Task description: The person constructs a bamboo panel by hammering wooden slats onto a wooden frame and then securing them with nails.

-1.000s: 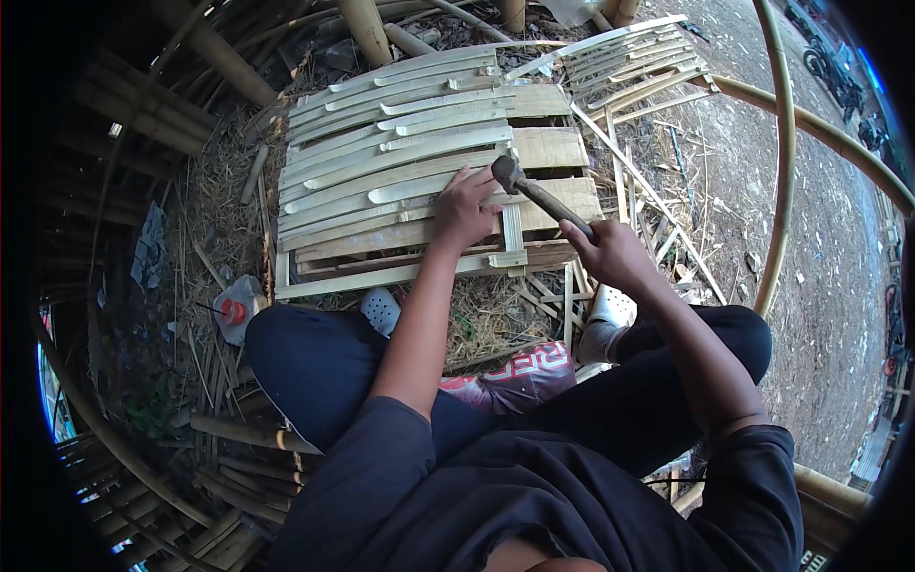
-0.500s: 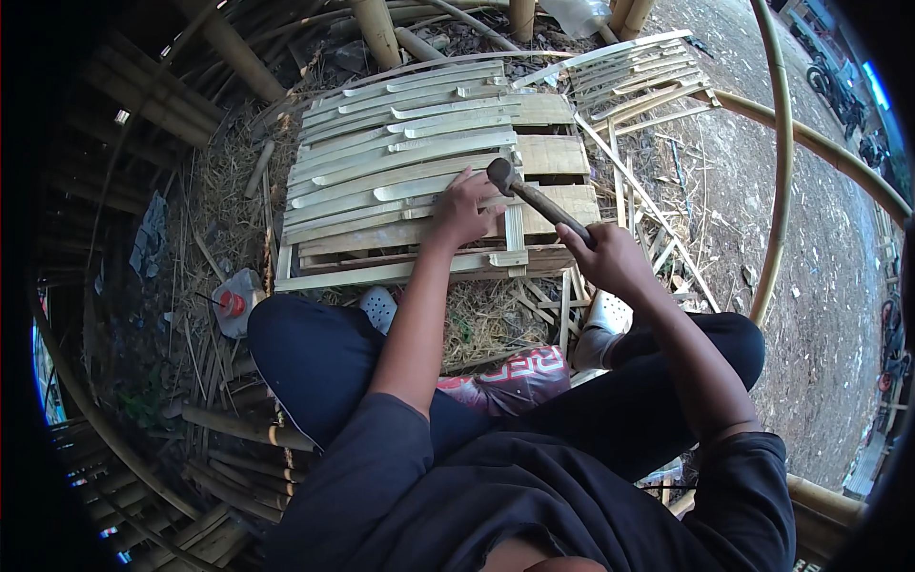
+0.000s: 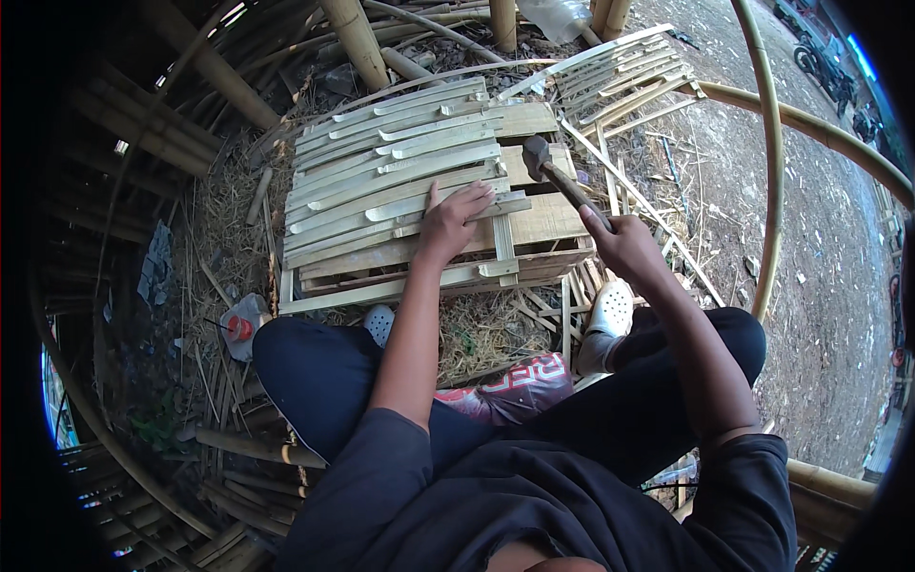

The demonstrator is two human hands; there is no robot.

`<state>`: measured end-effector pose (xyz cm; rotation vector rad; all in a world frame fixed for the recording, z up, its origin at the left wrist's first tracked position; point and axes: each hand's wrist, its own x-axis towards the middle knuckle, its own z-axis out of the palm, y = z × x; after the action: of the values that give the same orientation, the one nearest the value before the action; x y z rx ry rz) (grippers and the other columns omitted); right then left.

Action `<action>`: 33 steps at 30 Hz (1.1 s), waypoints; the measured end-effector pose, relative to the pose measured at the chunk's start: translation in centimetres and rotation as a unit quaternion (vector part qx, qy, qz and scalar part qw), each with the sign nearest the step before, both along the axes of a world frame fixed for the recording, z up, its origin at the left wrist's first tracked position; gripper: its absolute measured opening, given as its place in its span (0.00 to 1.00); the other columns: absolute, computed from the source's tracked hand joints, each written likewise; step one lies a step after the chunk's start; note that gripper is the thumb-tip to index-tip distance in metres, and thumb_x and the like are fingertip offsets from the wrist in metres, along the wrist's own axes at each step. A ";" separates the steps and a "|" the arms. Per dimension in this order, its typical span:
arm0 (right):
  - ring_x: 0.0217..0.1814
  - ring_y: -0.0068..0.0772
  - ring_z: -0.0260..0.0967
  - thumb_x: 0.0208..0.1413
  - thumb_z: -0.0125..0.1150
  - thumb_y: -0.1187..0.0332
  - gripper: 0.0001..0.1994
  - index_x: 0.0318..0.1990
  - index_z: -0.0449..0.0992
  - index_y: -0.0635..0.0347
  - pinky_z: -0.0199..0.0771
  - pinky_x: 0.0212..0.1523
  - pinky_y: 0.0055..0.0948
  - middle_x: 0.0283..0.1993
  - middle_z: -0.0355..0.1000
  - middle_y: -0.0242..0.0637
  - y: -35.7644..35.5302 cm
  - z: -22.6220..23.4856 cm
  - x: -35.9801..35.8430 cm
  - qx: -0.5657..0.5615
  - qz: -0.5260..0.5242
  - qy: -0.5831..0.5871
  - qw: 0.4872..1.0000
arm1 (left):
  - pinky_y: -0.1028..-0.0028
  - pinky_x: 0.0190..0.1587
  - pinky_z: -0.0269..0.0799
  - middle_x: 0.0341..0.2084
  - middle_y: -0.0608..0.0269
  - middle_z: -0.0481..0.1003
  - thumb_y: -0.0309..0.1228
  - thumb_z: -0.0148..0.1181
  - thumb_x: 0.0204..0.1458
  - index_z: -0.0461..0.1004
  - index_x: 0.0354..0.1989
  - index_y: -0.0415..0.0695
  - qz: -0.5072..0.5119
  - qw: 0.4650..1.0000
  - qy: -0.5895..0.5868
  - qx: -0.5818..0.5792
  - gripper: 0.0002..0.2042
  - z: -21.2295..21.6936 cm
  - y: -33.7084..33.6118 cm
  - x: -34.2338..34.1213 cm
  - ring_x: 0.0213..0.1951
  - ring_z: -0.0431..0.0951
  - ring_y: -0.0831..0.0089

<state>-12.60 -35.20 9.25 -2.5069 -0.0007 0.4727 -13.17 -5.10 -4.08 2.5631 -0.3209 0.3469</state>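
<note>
My right hand (image 3: 625,250) is closed round the wooden handle of a hammer (image 3: 569,188). The hammer's dark head is over the right part of a low slatted bamboo panel, apart from my left hand. On the pale split-bamboo slats (image 3: 400,164) lies my left hand (image 3: 452,221), its fingers stretched out to the right and the thumb apart. These slats run side by side across the panel, over a crosswise strip (image 3: 504,238) near their right ends. Wider wooden boards (image 3: 545,215) show beneath them. Whether a nail is under my left fingers cannot be seen.
A smaller slatted bamboo frame (image 3: 624,71) lies at the far right, beside loose strips. Bamboo poles (image 3: 767,143) stand and curve around the workplace. A printed sack (image 3: 522,386) lies between my legs. At left sits a clear plastic bag with a red item (image 3: 240,329).
The hammer head has moved right, away from my left hand and the slat ends. My left fingers now lie flatter along the slat. The whole view has shifted slightly.
</note>
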 end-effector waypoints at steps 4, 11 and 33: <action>0.16 0.28 0.62 0.63 0.52 0.32 0.39 0.19 0.73 0.65 0.62 0.21 0.38 0.14 0.63 0.33 -0.7 0.0 0.1 0.026 -0.026 -0.002 0.999 | 0.35 0.74 0.39 0.61 0.76 0.76 0.19 0.62 0.49 0.79 0.58 0.62 -0.006 1.000 -0.011 -0.003 0.28 -0.1 0.1 0.3 0.66 0.71 0.75; 0.13 0.19 0.55 0.64 0.54 0.35 0.35 0.16 0.66 0.57 0.54 0.15 0.29 0.13 0.58 0.24 -0.8 0.3 0.1 0.077 -0.064 0.019 0.995 | 0.37 0.75 0.39 0.61 0.75 0.75 0.20 0.65 0.49 0.78 0.59 0.63 -0.008 1.000 0.008 -0.006 0.28 0.4 0.2 0.6 0.67 0.70 0.74; 0.42 0.41 0.81 0.55 0.74 0.63 0.19 0.42 0.80 0.75 0.83 0.43 0.32 0.44 0.79 0.51 7.0 -8.5 3.1 0.359 -0.126 0.187 0.906 | 0.58 0.67 0.64 0.61 0.43 0.73 0.38 0.64 0.54 0.73 0.61 0.37 0.471 0.876 -0.021 -0.103 0.27 2.3 20.8 -7.3 0.65 0.70 0.50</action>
<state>-9.49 -28.25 0.72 -1.6396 0.2502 0.6887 -20.45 15.74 -1.78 2.3135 0.9446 0.7275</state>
